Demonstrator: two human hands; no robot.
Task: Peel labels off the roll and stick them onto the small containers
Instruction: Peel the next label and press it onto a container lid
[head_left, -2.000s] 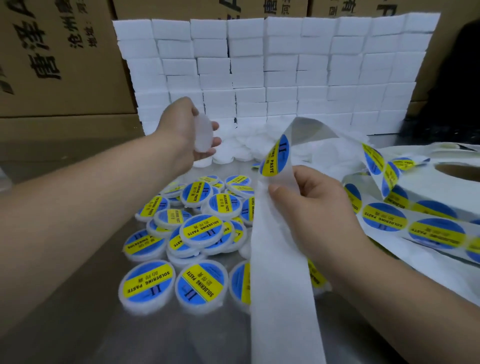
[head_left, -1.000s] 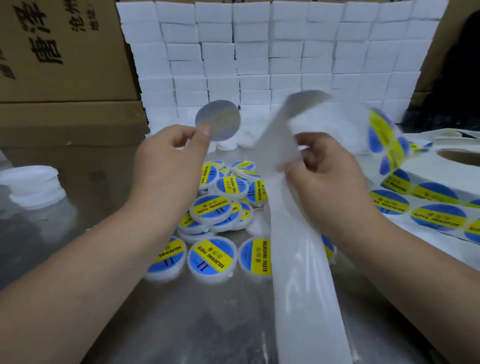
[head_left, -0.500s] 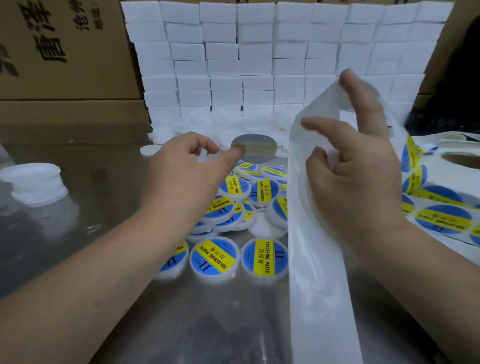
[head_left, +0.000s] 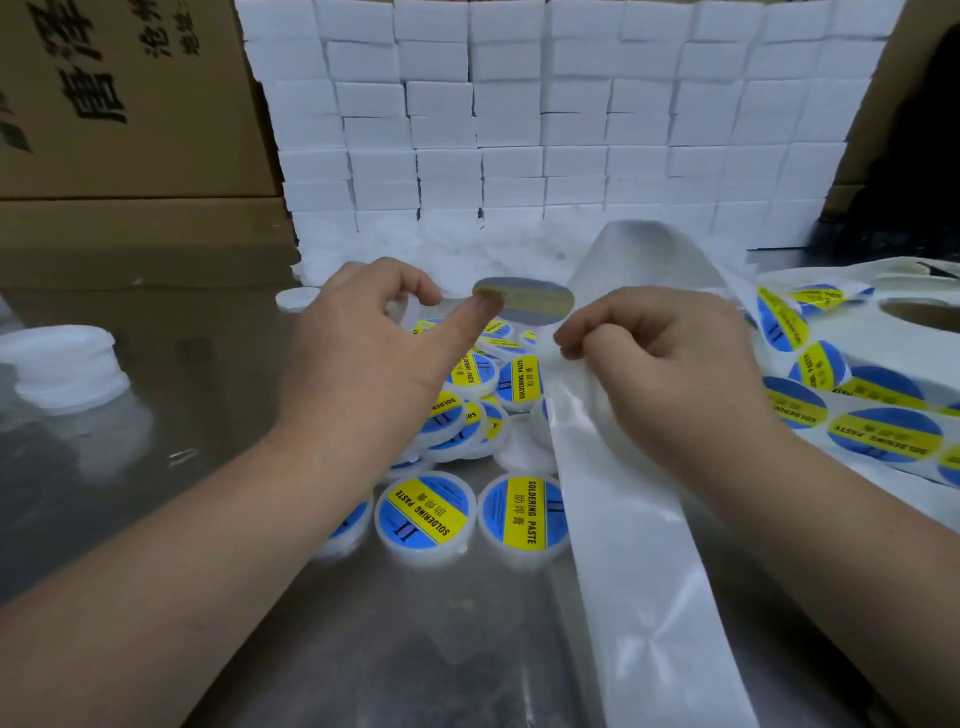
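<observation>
My left hand (head_left: 363, 364) carries one round label (head_left: 524, 301) which clings by its left edge to the tip of the straight thumb; the index finger is curled above and does not touch the label, so nothing is pinched there. The label hangs in the air over the far part of the pile, between my two hands. Its grey sticky back faces me, and the printed face looks away. It shows as a flat oval, wider from left to right, with the yellow band faintly visible along that same line. My right hand (head_left: 670, 374) pinches the edge of the bare backing strip (head_left: 649, 597) between thumb and index finger, just right of the label. The strip's long axis runs from the near edge of the table (head_left: 234, 597) away from me, rises in an arch behind the right hand and bends over to the roll (head_left: 883, 431) on the right, where the blue and yellow labels sit in a row. Under and between the hands lie the labelled containers (head_left: 425, 512), heaped, with two flat in front; the strip covers some at their right side. Plain white containers (head_left: 62, 369) stand stacked at far left, well apart. Behind everything a wall of white boxes (head_left: 519, 130) stands between cardboard boxes (head_left: 130, 104).
</observation>
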